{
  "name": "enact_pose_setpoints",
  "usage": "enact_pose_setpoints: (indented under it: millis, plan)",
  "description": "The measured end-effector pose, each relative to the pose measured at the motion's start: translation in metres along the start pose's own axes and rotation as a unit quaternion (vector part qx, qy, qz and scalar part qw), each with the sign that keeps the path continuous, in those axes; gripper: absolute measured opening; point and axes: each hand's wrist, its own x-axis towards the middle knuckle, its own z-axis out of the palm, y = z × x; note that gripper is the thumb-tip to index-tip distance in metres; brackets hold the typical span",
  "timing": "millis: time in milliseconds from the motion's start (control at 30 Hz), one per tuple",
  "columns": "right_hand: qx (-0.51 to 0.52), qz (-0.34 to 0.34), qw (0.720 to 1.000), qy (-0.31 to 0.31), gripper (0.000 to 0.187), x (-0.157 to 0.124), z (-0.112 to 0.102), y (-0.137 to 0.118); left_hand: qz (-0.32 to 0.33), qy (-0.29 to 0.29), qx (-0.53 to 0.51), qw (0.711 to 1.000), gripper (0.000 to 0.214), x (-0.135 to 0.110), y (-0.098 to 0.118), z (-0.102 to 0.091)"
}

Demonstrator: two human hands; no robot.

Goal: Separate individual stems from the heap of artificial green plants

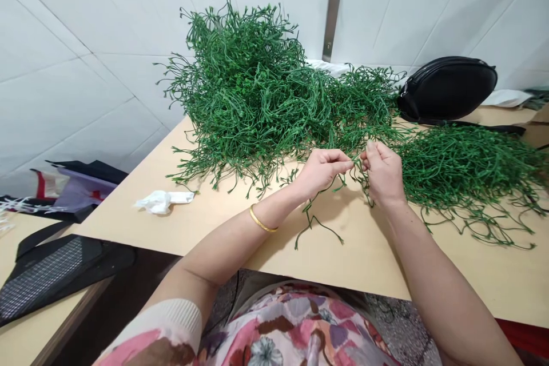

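Note:
Both hands meet over the table in front of the large pile. My left hand (325, 168) pinches a thin green artificial plant stem (355, 159) between thumb and fingertips. Close beside it, my right hand (383, 172) is closed on the same green strands, its thumb pressed on the curled fingers. Loose green ends hang below the hands, and a forked stem piece (315, 223) lies under my left wrist. Behind the hands rises a big tangled heap of green stems (253, 86) with small budded tips. A lower heap of similar stems (467, 166) spreads to the right of my right hand.
A black bag (450, 88) stands at the back right against the tiled wall (128, 23). A crumpled white tissue (158, 202) lies on the wooden table (223, 229) at left. Another black mesh bag (51, 274) rests on a lower surface at far left.

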Motion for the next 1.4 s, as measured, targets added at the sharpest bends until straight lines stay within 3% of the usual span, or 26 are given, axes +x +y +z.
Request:
enact_pose_setpoints:
  millis: [100, 200, 300, 467, 700, 933, 1133, 1233, 1300, 1400]
  plan:
    - [0.071, 0.033, 0.997, 0.005, 0.035, 0.001, 0.002, -0.003, 0.001, -0.012, -0.002, 1.000, 0.014, 0.000, 0.002, -0.001]
    - [-0.017, -0.020, 1.000, -0.009, 0.036, 0.002, -0.003, -0.006, -0.004, -0.019, -0.008, 1.000, 0.014, 0.000, 0.003, -0.006]
    - [-0.128, -0.105, 0.983, -0.073, 0.035, 0.001, -0.010, -0.008, -0.012, 0.009, -0.022, 1.000, 0.014, 0.002, 0.002, -0.012]
    - [-0.131, -0.119, 0.970, -0.165, 0.032, -0.005, -0.007, -0.009, -0.012, 0.043, -0.027, 0.999, 0.015, 0.004, -0.002, -0.018]
    - [-0.180, -0.123, 0.975, -0.037, 0.038, -0.005, -0.003, -0.006, -0.024, -0.032, -0.008, 0.999, 0.014, -0.005, 0.001, -0.007]
    - [0.014, -0.017, 1.000, 0.012, 0.039, 0.000, 0.002, 0.002, 0.012, -0.029, 0.000, 0.999, 0.015, -0.001, 0.000, 0.001]
    - [0.064, 0.006, 0.997, 0.041, 0.041, 0.000, 0.006, -0.005, 0.025, -0.024, 0.001, 0.999, 0.018, -0.002, 0.001, 0.006]
    - [0.082, 0.039, 0.993, 0.078, 0.043, 0.012, -0.009, -0.004, 0.048, -0.046, 0.011, 0.998, 0.016, -0.009, 0.002, 0.007]
    - [0.093, 0.062, 0.982, 0.151, 0.045, 0.024, -0.028, -0.001, 0.063, -0.069, 0.016, 0.995, 0.015, -0.012, 0.001, 0.005]
    - [0.024, -0.023, 0.974, 0.223, 0.036, 0.036, -0.052, 0.002, 0.043, -0.044, 0.000, 0.998, 0.014, -0.010, -0.004, -0.001]
